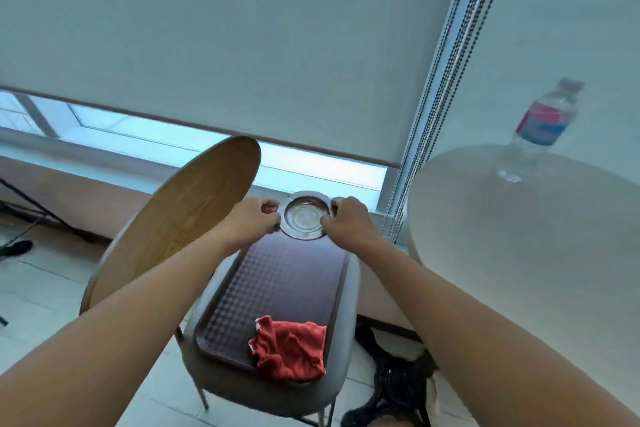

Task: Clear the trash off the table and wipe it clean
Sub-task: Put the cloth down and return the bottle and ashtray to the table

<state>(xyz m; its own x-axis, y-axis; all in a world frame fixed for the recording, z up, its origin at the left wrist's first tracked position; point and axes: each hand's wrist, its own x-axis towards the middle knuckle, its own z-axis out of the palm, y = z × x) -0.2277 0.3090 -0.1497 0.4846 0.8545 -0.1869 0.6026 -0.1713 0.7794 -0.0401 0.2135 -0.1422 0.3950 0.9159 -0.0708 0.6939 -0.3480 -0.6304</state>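
A dark brown tray lies on the seat of a grey chair. At its far end sits a round metal ashtray. My left hand grips the ashtray's left rim and my right hand grips its right rim. A crumpled red cloth lies on the tray's near right corner. To the right stands a round white table with a clear plastic water bottle, red and blue label, upright on it.
The chair's wooden backrest rises at the left of the tray. Bead chains of a roller blind hang between chair and table. A window sill runs behind. Black table legs and a tiled floor lie below.
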